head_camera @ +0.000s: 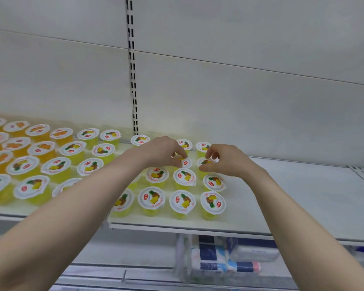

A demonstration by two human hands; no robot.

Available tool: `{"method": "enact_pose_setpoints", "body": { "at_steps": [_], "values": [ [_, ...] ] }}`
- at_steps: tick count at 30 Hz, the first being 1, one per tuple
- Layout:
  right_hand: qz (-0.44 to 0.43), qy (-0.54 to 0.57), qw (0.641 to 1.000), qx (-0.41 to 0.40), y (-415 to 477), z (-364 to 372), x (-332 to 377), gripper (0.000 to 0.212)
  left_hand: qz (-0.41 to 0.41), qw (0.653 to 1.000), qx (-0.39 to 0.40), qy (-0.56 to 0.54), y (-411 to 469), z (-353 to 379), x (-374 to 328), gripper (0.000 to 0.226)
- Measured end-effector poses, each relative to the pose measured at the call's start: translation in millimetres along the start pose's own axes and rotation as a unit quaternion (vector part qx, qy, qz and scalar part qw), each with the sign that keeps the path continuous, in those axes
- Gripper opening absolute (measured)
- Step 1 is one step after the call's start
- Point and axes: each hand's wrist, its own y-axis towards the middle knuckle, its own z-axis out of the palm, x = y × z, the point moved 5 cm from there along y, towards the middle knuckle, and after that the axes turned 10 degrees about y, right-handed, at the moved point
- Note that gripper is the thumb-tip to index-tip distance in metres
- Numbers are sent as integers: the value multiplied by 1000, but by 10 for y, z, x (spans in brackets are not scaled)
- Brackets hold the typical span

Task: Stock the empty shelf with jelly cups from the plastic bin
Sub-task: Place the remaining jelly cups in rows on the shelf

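Both hands work in the second row from the back of the shelf. The left hand curls its thumb and fingertips round the lid rim of the left-hand cup; the right hand pinches the right-hand cup the same way, at three o'clock of the first; neither hand is spread, each closed only to the width of a lid. Gripping the rim from above probably keeps the fingers clear of the neighbours, so that the cups can stand close in a grid. The jelly cups stand upright in rows; pineapple lids are here and the orange cups are off at nine o'clock, apparently sorted by flavour. The bare stretch of shelf lies at three o'clock of the right hand, so the filling seems to run that way. The plastic bin is out of view; wrapped packs sit on the level below, at six o'clock.
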Motion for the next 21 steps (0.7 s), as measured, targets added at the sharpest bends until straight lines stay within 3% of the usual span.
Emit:
{"method": "enact_pose_setpoints", "body": {
  "at_steps": [12,21],
  "values": [
    [-2,-8,999,-35,28,60,-13,36,-24,1000,-7,-6,-20,6,-56,33],
    [-14,-17,999,-40,8,62,-19,39,-11,998,57,24,-56,-4,-84,46]
  ]
}}
